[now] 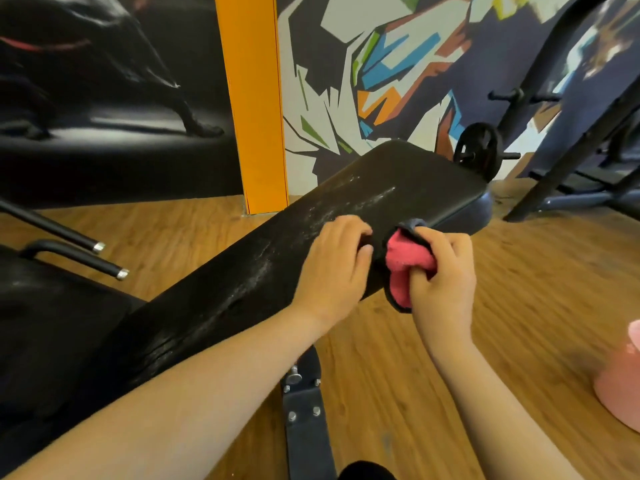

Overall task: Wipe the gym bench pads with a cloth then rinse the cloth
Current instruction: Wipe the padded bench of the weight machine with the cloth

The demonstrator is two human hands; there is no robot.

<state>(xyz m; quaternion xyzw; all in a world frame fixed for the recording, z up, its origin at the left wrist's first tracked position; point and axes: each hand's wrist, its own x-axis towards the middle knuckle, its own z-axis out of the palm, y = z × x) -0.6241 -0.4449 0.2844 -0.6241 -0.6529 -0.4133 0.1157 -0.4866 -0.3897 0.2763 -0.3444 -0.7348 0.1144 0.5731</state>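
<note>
1. Though its contents are hidden, pink bucket (620, 386) sits near right on wood floor (526, 271).
2. Right hand (446, 275) grips pink cloth (405, 261) at bench pad (242, 271) right edge; left hand (332, 268) curled beside it, grip unclear.
3. Mural wall (381, 64) far.

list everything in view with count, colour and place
bench pad: 1, black with wet streaks, centre, slanting up to the right
second pad: 1, black, lower left
cloth: 1, pink with dark edge, at the bench pad's near edge
weight plate: 1, black, behind the bench pad's far end
container: 1, pink, right edge, on the floor
pillar: 1, orange, back wall
floor: 1, brown wood
hands: 2, left hand over the bench pad, fingers curled beside the cloth; right hand gripping the cloth
</note>
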